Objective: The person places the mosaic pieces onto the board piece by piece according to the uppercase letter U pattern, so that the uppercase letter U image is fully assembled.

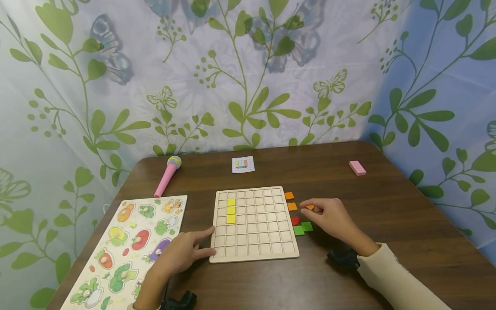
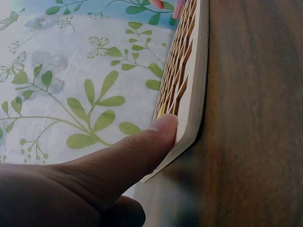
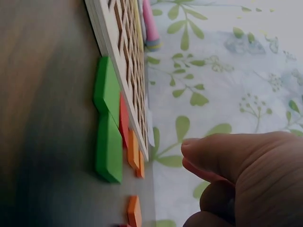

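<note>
A wooden grid board lies on the table with three yellow tiles set in one column near its left side. My left hand touches the board's left edge with thumb and index finger spread; the thumbtip shows at the rim in the left wrist view. Beyond the right edge, my right hand hovers with bent fingers and nothing visible in its grasp. An orange tile lies on the table by it. Two more orange tiles, a red piece and two green tiles lie beside the board.
A vegetable peg puzzle lies at the left, partly under my left forearm. Behind it is a pink toy microphone. A small pattern card lies behind the board, and a pink block at the back right.
</note>
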Motion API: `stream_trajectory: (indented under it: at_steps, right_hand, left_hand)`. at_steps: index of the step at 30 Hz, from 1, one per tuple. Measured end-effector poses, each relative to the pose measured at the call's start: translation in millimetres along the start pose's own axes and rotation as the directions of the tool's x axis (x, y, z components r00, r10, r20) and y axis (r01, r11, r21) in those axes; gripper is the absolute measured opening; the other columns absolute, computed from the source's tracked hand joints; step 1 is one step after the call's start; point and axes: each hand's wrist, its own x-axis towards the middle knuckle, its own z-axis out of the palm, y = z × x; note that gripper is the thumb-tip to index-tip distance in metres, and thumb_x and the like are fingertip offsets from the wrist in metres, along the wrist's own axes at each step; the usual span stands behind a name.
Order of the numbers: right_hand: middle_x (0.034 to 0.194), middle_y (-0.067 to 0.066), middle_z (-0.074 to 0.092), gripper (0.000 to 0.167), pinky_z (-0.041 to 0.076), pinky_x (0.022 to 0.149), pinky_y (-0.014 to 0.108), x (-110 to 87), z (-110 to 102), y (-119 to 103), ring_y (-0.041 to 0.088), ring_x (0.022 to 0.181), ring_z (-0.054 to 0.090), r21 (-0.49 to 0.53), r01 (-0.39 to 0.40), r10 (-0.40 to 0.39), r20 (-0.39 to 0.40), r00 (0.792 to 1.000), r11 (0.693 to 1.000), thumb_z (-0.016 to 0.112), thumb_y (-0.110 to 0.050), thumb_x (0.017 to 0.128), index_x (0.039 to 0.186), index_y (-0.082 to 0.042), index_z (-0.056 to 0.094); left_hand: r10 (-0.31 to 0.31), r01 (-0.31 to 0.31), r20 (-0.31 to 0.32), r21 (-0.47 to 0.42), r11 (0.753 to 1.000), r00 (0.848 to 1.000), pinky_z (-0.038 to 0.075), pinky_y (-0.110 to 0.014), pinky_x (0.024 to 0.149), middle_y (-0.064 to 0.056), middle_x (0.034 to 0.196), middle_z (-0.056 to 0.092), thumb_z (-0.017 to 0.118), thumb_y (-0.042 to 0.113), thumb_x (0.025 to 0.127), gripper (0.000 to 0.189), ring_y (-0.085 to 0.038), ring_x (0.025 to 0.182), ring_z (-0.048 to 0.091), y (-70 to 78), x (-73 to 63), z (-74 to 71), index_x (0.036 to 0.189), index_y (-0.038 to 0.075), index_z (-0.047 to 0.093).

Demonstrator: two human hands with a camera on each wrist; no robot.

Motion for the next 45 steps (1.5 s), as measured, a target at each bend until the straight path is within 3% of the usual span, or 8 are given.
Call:
stream_trajectory:
  at_steps: [7, 13, 23, 29, 32, 36, 45]
  right_hand:
    - [0.056, -0.012, 0.036, 0.015, 0.029, 0.049, 0.026, -6.6, -9.0, 9.7, 0.006, 0.050, 0.033, -0.009, 0.010, -0.010, -0.019, 1.000, 1.000, 0.082, -0.017, 0.088, 0.103, -0.014, 0.081]
    - [0.057, -0.012, 0.037, 0.014, 0.031, 0.051, 0.026, -14.5, -5.1, 14.6, 0.006, 0.050, 0.033, -0.001, -0.011, 0.011, 0.068, 0.998, 1.000, 0.080, -0.021, 0.091, 0.104, -0.018, 0.081]
    - [0.053, -0.012, 0.032, 0.016, 0.027, 0.049, 0.026, -8.3, 12.1, 0.2, 0.007, 0.046, 0.030, -0.002, -0.025, 0.025, 0.108, 0.994, 1.000, 0.080, -0.027, 0.090, 0.105, -0.020, 0.081]
    - [0.056, -0.015, 0.045, 0.014, 0.032, 0.051, 0.025, -4.0, 16.6, -3.5, 0.008, 0.052, 0.037, -0.040, -0.003, 0.009, 0.141, 0.990, 0.999, 0.078, -0.022, 0.091, 0.104, -0.019, 0.083]
    - [0.056, -0.015, 0.049, 0.014, 0.032, 0.051, 0.025, -3.9, 16.1, -1.5, 0.009, 0.054, 0.037, -0.068, -0.001, 0.010, 0.132, 0.991, 0.998, 0.079, -0.021, 0.091, 0.103, -0.017, 0.083]
    - [0.053, -0.011, 0.038, 0.017, 0.029, 0.051, 0.026, -4.1, 14.7, 1.1, 0.009, 0.051, 0.034, -0.111, -0.030, 0.041, 0.101, 0.994, 0.993, 0.082, -0.026, 0.089, 0.104, -0.018, 0.083]
    - [0.057, -0.008, 0.039, 0.019, 0.027, 0.051, 0.027, -4.4, 14.2, 2.1, 0.010, 0.051, 0.033, -0.104, -0.052, 0.054, 0.020, 0.998, 0.993, 0.085, -0.027, 0.086, 0.100, -0.015, 0.081]
  left_hand:
    - [-0.002, 0.002, 0.005, 0.000, 1.000, 1.000, 0.033, -0.026, 0.050, 0.007, 0.059, 0.039, 0.079, 0.045, 0.087, 0.066, -0.007, 0.051, 0.033, 0.6, 1.1, 0.3, 0.146, 0.021, 0.060]
    - [-0.002, 0.002, 0.003, 0.017, 1.000, 1.000, 0.033, -0.026, 0.050, 0.006, 0.059, 0.039, 0.079, 0.045, 0.088, 0.065, -0.007, 0.052, 0.033, 1.2, 2.6, -0.4, 0.146, 0.021, 0.060]
    - [-0.019, 0.019, 0.004, 0.017, 1.000, 1.000, 0.033, -0.026, 0.051, 0.005, 0.059, 0.040, 0.079, 0.043, 0.088, 0.065, -0.009, 0.052, 0.033, 2.2, -0.1, -3.2, 0.146, 0.021, 0.060]
    - [-0.022, 0.022, -0.002, 0.024, 0.999, 1.000, 0.033, -0.026, 0.051, 0.006, 0.059, 0.039, 0.080, 0.041, 0.088, 0.065, -0.008, 0.052, 0.032, 2.3, -0.5, -3.9, 0.146, 0.021, 0.060]
    - [-0.012, 0.012, -0.002, 0.019, 1.000, 1.000, 0.033, -0.026, 0.051, 0.006, 0.059, 0.039, 0.080, 0.041, 0.088, 0.065, -0.008, 0.051, 0.032, 2.3, -1.4, -3.3, 0.146, 0.020, 0.060]
    - [-0.008, 0.008, 0.000, 0.019, 1.000, 1.000, 0.033, -0.025, 0.051, 0.006, 0.058, 0.039, 0.080, 0.041, 0.088, 0.065, -0.007, 0.051, 0.032, 2.4, -1.0, -2.0, 0.146, 0.020, 0.060]
    - [-0.002, 0.002, 0.000, 0.026, 1.000, 1.000, 0.034, -0.026, 0.050, 0.005, 0.058, 0.040, 0.080, 0.042, 0.087, 0.065, -0.008, 0.050, 0.033, 1.8, -0.7, -1.0, 0.146, 0.020, 0.060]
